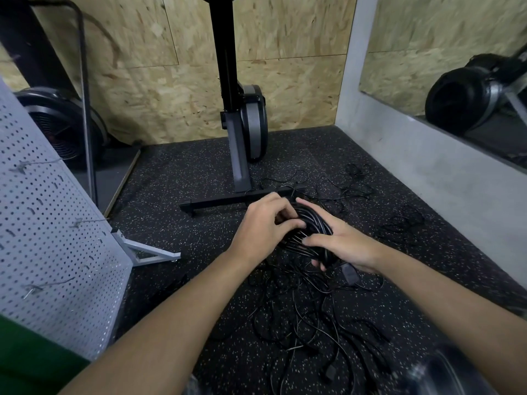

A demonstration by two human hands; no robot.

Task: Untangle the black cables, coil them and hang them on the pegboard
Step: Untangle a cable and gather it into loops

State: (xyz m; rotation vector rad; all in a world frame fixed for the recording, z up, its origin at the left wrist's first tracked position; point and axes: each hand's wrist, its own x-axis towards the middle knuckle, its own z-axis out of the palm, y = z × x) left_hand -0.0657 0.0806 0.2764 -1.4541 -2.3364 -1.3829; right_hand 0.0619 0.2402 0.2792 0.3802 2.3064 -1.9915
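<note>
Both my hands hold a coil of black cable [309, 223] above the floor. My left hand [263, 223] curls its fingers and thumb over the coil's left side. My right hand [342, 243] grips the coil from the right and below. A tangle of loose black cables [308, 317] spreads on the speckled floor beneath and toward me, with a plug [350, 275] hanging near my right wrist. The grey pegboard [51, 238] stands at the left, tilted, with wire hooks [45, 286] sticking out of it.
A black exercise-machine stand [242, 155] with a floor bar [242, 198] stands just beyond my hands. More thin cables [399, 223] lie at the right near a concrete ledge [427, 166]. A fan [62, 126] sits behind the pegboard's metal foot [148, 252].
</note>
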